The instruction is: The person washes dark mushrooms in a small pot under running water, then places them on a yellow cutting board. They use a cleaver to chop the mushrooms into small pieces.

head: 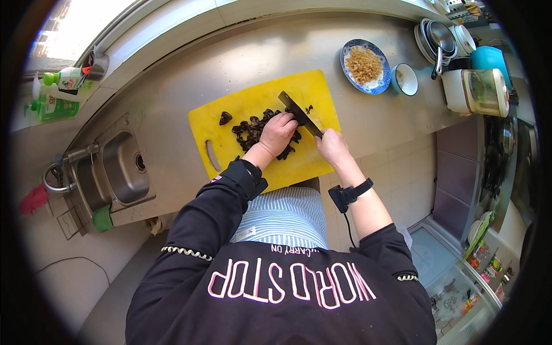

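Note:
A yellow plastic cutting board point(267, 95) lies on the steel counter, under a heap of dark pieces point(254, 129) that look like wood ear mushroom. My right hand point(333, 146) grips the handle of a cleaver point(297, 110), its blade low over the board. Beside the blade, my left hand point(278, 133) presses on the dark pieces with its fingers bent; the fingertips are partly hidden. One larger dark piece point(225, 118) lies apart at the upper left of the board, and small bits point(309, 109) lie right of the blade.
A blue-patterned plate point(345, 64) of chopped light-brown food and a small bowl point(405, 79) stand at the upper right, near stacked pans point(441, 36) and a lidded container point(474, 91). At the left is a double sink point(125, 166), with green soap bottles point(58, 107) on the ledge.

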Demonstrator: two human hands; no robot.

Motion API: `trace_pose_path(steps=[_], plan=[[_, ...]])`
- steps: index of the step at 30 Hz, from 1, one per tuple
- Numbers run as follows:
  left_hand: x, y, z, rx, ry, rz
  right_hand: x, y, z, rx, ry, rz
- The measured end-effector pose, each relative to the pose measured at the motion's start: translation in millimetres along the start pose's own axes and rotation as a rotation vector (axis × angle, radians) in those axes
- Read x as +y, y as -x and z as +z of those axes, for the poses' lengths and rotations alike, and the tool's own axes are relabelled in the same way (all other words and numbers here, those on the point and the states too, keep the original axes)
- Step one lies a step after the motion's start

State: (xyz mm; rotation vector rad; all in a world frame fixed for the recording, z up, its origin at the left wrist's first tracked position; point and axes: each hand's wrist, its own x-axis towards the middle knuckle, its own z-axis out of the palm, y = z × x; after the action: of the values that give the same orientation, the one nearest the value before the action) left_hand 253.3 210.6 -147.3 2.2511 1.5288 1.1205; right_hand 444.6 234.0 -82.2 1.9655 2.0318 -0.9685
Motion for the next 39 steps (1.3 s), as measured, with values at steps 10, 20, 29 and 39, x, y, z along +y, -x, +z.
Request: trace_pose_path(steps=[10, 20, 29, 39], plan=[[-8, 6, 9, 0.001, 0.061, -0.042, -21, 8, -26, -0.033, 0.101, -0.026], [-10, 8, 9, 0.008, 0.076, -0.037, -19, 4, -23, -0.064, 0.070, 0.013], [-8, 9, 5, -0.035, 0.060, -0.035, -7, -5, -8, -0.120, -0.010, 0.004], [-3, 18, 2, 0.026, 0.076, -0.067, -16, 5, -10, -0.046, 0.094, -0.050]])
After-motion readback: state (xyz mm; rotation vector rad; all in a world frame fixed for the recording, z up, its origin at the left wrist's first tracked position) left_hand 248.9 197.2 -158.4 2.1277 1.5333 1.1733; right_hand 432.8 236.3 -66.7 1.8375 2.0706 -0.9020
